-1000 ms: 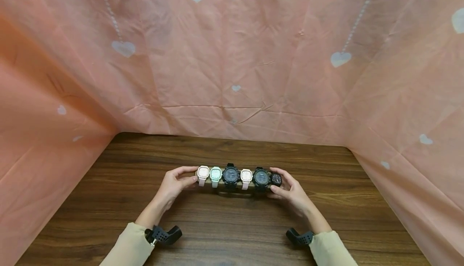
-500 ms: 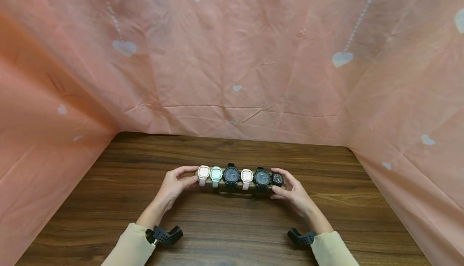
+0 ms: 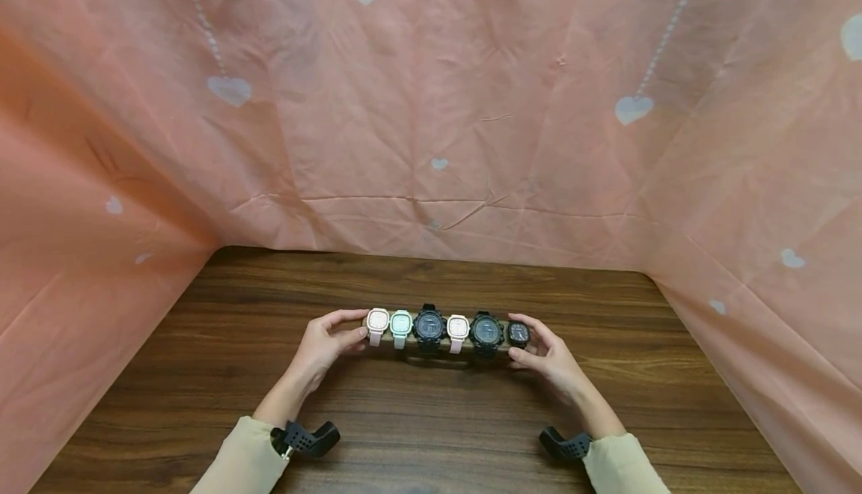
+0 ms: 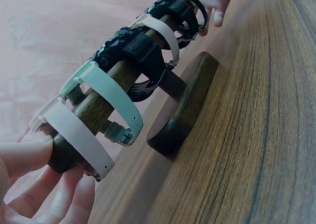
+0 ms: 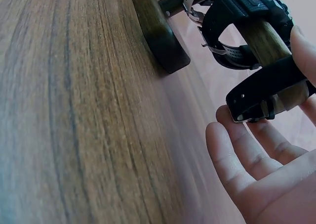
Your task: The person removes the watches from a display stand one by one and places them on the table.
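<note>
A wooden watch stand (image 4: pixel 195 100) with a horizontal bar (image 3: pixel 438 337) carries a row of wristwatches. My left hand (image 3: pixel 322 340) grips the bar's left end, thumb and fingers around the tip, beside a pink watch (image 4: pixel 79 135). At the opposite end, my right hand (image 3: pixel 548 355) pinches a small black watch (image 3: pixel 518 334) with its strap around the bar; in the right wrist view the thumb lies near its case and fingertips are under the strap (image 5: pixel 266 88). Between them hang a mint watch (image 3: pixel 401 324), a large black watch (image 3: pixel 429 325), another pink watch (image 3: pixel 458 328) and another large black watch (image 3: pixel 486 331).
The stand's base (image 5: pixel 165 46) rests on a brown wooden table (image 3: pixel 431 419). Pink cloth (image 3: pixel 431 127) with white hearts hangs behind and at both sides. A black camera mount is on each wrist, the left mount (image 3: pixel 310 438) and the right mount (image 3: pixel 564 443).
My right hand and the small black watch have shifted slightly to the right, widening the gap to the large black watch beside it. My left hand stays in place.
</note>
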{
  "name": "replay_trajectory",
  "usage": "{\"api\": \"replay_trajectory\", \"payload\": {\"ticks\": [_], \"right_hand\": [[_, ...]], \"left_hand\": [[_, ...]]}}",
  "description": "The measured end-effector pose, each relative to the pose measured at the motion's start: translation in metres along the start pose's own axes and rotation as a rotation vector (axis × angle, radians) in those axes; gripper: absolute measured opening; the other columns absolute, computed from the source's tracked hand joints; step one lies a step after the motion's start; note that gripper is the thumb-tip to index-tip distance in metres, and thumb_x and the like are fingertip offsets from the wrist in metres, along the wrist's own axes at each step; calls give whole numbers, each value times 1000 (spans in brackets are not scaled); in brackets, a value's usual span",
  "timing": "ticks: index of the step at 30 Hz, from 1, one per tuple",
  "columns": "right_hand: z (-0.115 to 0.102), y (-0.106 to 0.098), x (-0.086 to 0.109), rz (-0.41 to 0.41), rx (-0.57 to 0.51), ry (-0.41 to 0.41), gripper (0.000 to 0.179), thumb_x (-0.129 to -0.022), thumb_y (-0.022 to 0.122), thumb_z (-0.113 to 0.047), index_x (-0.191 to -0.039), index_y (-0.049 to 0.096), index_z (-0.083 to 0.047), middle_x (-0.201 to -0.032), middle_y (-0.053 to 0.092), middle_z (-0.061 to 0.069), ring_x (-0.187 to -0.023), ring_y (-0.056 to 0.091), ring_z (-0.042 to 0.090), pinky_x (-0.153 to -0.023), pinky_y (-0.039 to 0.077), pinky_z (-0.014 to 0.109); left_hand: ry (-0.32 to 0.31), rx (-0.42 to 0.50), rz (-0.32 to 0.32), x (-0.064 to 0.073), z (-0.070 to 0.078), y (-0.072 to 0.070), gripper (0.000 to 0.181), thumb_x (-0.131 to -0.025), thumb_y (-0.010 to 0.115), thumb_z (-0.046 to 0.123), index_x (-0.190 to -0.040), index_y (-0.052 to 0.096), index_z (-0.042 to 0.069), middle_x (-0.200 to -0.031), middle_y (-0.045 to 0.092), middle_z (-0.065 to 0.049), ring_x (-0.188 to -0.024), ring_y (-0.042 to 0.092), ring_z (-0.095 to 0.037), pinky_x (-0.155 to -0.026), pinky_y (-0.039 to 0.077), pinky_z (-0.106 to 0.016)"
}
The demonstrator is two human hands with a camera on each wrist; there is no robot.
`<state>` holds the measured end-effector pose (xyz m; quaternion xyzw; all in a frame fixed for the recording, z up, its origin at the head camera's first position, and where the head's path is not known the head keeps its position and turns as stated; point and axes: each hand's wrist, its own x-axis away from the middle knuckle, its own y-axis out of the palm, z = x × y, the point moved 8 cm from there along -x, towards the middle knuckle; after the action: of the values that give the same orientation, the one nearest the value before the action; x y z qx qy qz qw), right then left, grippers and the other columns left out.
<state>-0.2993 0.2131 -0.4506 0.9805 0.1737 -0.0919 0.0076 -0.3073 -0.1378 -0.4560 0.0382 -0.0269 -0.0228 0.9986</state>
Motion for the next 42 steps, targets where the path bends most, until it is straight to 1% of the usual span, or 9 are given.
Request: {"api": "replay_trajectory", "payload": {"ticks": [7,13,19,22,26,29,35,40,42], "right_hand": [[0,-4,3,49,114,17,62,-83,66,1,-137,36,0,-103,54,8,-78,61,21,-65,55,39],[-4,-5,8,94,159,23,62,-82,68,0,-136,37,2,-102,53,12,-77,62,21,-63,55,39],[-7,-7,16,102,201,6,61,-83,67,-1,-135,36,4,-97,55,16,-76,63,24,-62,55,38],[-7,-8,20,109,215,9,61,-83,67,-2,-135,36,5,-97,56,16,-76,63,23,-62,55,38],[-7,-9,26,123,246,18,60,-83,68,-4,-135,38,3,-95,57,17,-74,62,24,-61,55,38],[-8,-9,30,126,271,17,59,-84,68,-5,-135,40,0,-95,57,20,-73,62,23,-60,55,38],[-12,-7,36,128,303,6,57,-83,69,-5,-134,43,-3,-103,54,21,-76,61,13,-60,55,37],[-19,-2,42,123,314,10,57,-83,69,-5,-134,44,-3,-104,54,24,-76,62,13,-61,55,38],[-22,1,44,120,319,15,57,-83,69,-6,-134,43,-4,-104,54,23,-76,62,15,-61,55,38]], "left_hand": [[11,13,16,0,-2,-3,36,-81,69,0,-116,62,-3,-100,65,-21,-73,65,-20,-77,53,-46],[8,18,17,0,-3,-3,37,-81,69,0,-117,61,-3,-102,64,-23,-75,66,-20,-77,54,-44],[16,18,13,-1,-3,-2,36,-81,69,1,-116,61,-3,-102,64,-23,-75,65,-20,-75,54,-42],[20,15,13,-1,-3,-2,36,-81,70,1,-116,62,-2,-102,64,-22,-75,65,-19,-75,55,-42],[19,11,14,-1,-3,-2,36,-81,70,3,-116,62,-1,-100,66,-18,-76,66,-19,-76,54,-42],[16,10,14,0,-4,-1,36,-82,70,3,-116,62,-1,-101,65,-19,-77,66,-19,-77,54,-44],[13,16,18,1,-4,-1,34,-83,68,2,-116,62,0,-104,64,-21,-78,66,-20,-79,53,-46],[23,13,15,1,-3,-1,35,-82,69,2,-117,62,0,-100,66,-17,-78,66,-20,-78,53,-45],[22,17,16,1,-3,0,35,-82,69,2,-116,62,-1,-99,67,-16,-78,66,-20,-78,53,-45]]}}
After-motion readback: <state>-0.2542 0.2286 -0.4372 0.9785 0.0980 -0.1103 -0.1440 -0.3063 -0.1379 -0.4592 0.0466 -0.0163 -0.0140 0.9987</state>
